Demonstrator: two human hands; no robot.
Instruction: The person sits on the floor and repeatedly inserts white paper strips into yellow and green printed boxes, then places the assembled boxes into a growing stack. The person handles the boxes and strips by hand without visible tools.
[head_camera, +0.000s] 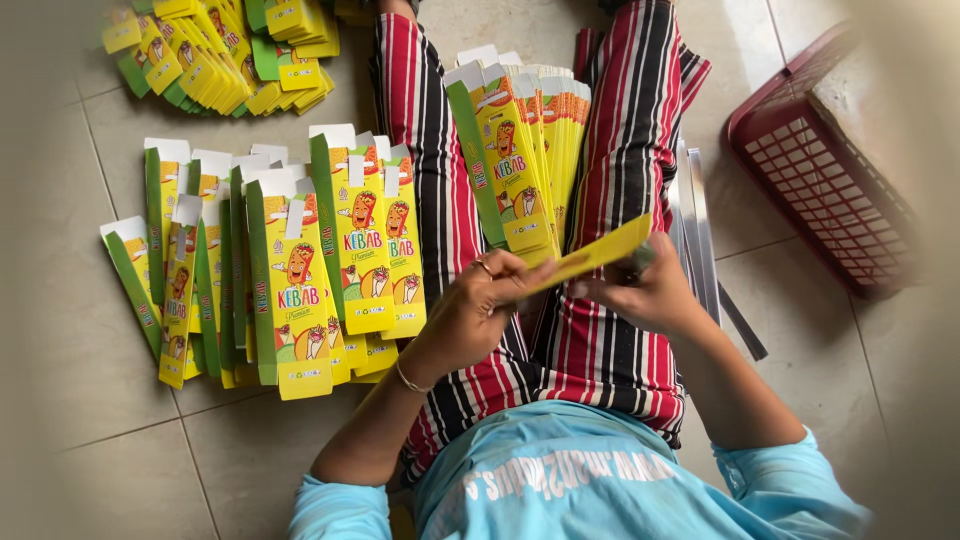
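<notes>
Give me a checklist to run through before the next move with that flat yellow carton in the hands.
1. Left hand grips the yellow carton at its near end: ok.
2. Right hand on the carton's other end: ok; it seems to hold a dark object too, which one cannot tell.
3. Carton still flat, unfolded: ok.
4. Upright stack of cartons between the legs within reach: ok.
5. Flat cartons on the floor by the left hand, fanned but orderly: ok.
6. Red basket contents: cannot tell.
</notes>
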